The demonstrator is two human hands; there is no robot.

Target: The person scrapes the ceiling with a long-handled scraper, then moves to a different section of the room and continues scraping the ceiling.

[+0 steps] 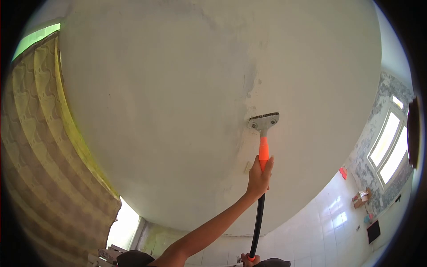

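Note:
A long-handled scraper [264,147] stands nearly upright in front of me, with a grey metal head, an orange collar and a black shaft. Its wide blade edge meets the pale wall [169,111], close to a rough, patchy strip of paint. My left hand [259,179] is wrapped around the handle just below the orange collar, thumb pointing up along it. Low at the bottom edge, my right hand [248,260] grips the shaft's lower end beside an orange ring; only part of that hand shows.
A patterned brown curtain [49,142] hangs on the left, with a bright opening [123,224] below it. White floor tiles [311,227] extend to the right. Farther off are a cardboard box [360,199], a red item [343,173] and a window [389,144] in a peeling wall.

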